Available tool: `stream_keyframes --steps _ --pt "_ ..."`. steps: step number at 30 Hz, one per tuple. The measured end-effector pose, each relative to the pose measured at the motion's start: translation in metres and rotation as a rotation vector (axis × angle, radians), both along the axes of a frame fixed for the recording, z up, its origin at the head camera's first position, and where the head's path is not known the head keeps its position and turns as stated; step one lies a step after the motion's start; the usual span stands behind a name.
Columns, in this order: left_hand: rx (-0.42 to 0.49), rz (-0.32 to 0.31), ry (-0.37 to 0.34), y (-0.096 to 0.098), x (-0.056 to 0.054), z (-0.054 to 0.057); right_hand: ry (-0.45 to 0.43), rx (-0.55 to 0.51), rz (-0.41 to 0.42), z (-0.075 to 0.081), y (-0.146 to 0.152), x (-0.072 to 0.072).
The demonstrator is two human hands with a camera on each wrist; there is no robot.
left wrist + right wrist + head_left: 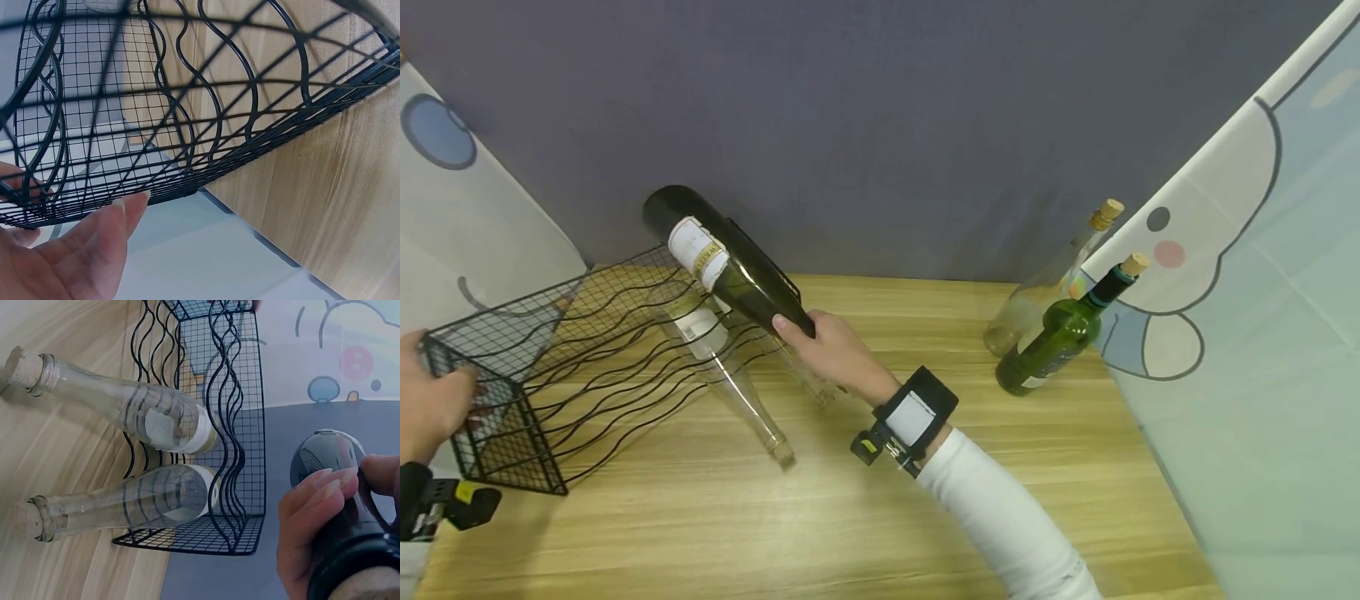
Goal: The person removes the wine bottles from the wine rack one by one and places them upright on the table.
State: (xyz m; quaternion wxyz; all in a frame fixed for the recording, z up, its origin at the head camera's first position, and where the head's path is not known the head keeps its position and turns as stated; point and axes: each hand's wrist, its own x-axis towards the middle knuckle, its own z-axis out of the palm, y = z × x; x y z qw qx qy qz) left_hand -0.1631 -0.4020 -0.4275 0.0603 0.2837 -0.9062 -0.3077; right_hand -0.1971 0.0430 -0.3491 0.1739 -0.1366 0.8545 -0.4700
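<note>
A black wire wine rack [523, 398] stands on the left, and my left hand [433, 404] grips its near end. In the left wrist view, fingers [115, 231] lie on both sides of the mesh. My right hand [842, 354] holds a dark wine bottle [752, 279] by its neck, tilted above the rack's far part. A worn white label shows on that bottle. Two clear corked bottles lie lower in the rack: one clear bottle [162, 422] and another clear bottle [156, 500], necks sticking out the front. In the head view the dark bottle partly covers the second.
On the right of the wooden table [880, 517], a clear corked bottle [1037, 304] and a green corked bottle [1052, 346] stand upright close together. A grey panel [880, 125] rises behind. White cartoon-printed panels [1262, 467] flank both sides.
</note>
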Motion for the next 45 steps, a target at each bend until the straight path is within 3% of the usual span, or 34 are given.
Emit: stream_keyframes --steps 3,5,7,12,14,20,29,36,45 --pt "0.007 -0.006 0.02 -0.017 -0.006 -0.018 -0.003 0.0 -0.006 -0.001 0.003 -0.002" --pt "0.009 -0.009 0.028 -0.022 -0.009 -0.023 0.002 0.004 -0.015 -0.002 0.006 -0.003" --pt "0.011 -0.014 0.029 -0.017 -0.007 -0.019 0.009 0.004 -0.021 -0.002 0.008 -0.004" --pt "0.005 -0.014 0.01 0.004 0.001 0.004 -0.004 -0.032 -0.045 -0.002 0.013 -0.008" --pt "0.014 -0.009 0.004 0.002 0.001 0.003 -0.028 -0.067 -0.052 -0.002 0.015 -0.009" --pt "0.064 -0.011 -0.002 -0.017 -0.006 -0.016 -0.091 -0.171 -0.071 0.0 0.023 -0.013" --pt "0.025 -0.022 0.011 0.008 0.005 0.008 -0.099 -0.183 -0.149 0.003 0.042 -0.019" --pt "0.014 -0.014 0.003 0.009 0.004 0.005 -0.088 -0.201 -0.173 0.003 0.065 -0.023" --pt "-0.026 0.007 -0.029 0.01 0.006 0.012 -0.075 -0.173 -0.199 0.005 0.096 -0.025"
